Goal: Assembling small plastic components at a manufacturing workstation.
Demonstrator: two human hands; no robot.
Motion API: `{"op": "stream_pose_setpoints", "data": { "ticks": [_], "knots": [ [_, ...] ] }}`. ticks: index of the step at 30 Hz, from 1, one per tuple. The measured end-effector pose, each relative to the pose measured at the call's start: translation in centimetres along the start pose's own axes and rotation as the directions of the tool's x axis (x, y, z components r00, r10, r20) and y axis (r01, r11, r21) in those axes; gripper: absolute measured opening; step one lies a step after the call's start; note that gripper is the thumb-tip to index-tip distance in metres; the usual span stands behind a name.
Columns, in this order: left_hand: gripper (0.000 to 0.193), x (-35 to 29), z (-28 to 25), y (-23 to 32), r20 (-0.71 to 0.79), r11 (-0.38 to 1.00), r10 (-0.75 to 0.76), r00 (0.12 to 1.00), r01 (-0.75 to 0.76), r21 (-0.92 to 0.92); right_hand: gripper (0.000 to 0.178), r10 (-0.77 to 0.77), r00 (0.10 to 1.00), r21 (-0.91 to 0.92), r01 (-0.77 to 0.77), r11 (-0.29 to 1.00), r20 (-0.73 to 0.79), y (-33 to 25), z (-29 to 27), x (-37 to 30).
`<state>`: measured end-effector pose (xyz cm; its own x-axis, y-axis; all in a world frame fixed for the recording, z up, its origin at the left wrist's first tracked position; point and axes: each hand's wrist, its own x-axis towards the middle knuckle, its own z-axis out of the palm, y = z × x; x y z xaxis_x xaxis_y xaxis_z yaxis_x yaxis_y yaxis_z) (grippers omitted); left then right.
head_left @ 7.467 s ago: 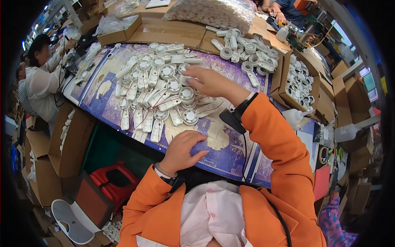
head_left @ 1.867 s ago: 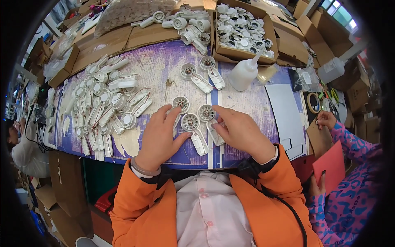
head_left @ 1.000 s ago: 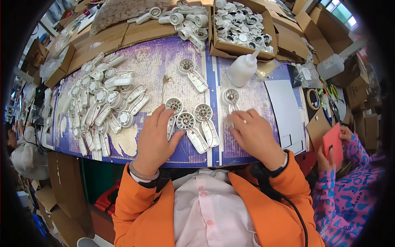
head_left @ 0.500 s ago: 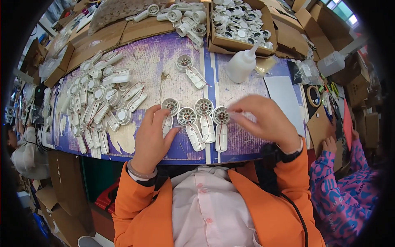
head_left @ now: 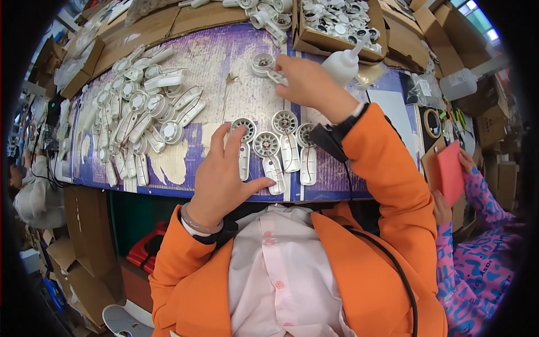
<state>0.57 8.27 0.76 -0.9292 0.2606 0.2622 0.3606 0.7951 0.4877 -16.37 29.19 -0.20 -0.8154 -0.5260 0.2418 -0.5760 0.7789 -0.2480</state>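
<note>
Hands [head_left: 310,84] touch white wheeled parts [head_left: 273,173]; lettering [head_left: 494,279] marks a pink garment [head_left: 476,261] nearby

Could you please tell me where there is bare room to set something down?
The widest bare patch lies between the heaped white parts and the lone part at the right hand, this side of the cardboard. A smaller one lies between the heap and the left hand. Crowded are the heap, the row of four parts, and the squeeze bottle near the box.
</note>
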Motion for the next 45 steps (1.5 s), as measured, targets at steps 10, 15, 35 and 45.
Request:
{"op": "stream_pose_setpoints", "data": {
  "ticks": [10,15,35,45],
  "knots": [
    [0.114,-0.4,-0.4,0.8,0.141,0.999,-0.021,0.990,0.016,0.042,0.023,0.381,0.887,0.123,-0.361,0.924,-0.260,-4.5,-5.0,-16.7],
    [0.102,-0.2,-0.6,0.9,0.140,0.998,0.004,0.990,-0.012,0.054,0.024,0.371,0.912,0.140,-0.350,0.926,-0.175,-5.3,-3.7,-19.0],
    [0.097,2.3,-1.6,-1.8,0.249,0.996,0.048,0.967,-0.065,0.061,0.065,-0.184,0.957,0.301,0.113,0.947,0.222,-3.1,-3.5,-8.1],
    [0.085,4.1,-5.0,-0.1,0.208,0.989,0.055,0.977,-0.082,0.123,0.060,-0.360,0.923,0.305,0.307,0.901,0.136,-2.6,-4.4,-6.1]
  ]
}}
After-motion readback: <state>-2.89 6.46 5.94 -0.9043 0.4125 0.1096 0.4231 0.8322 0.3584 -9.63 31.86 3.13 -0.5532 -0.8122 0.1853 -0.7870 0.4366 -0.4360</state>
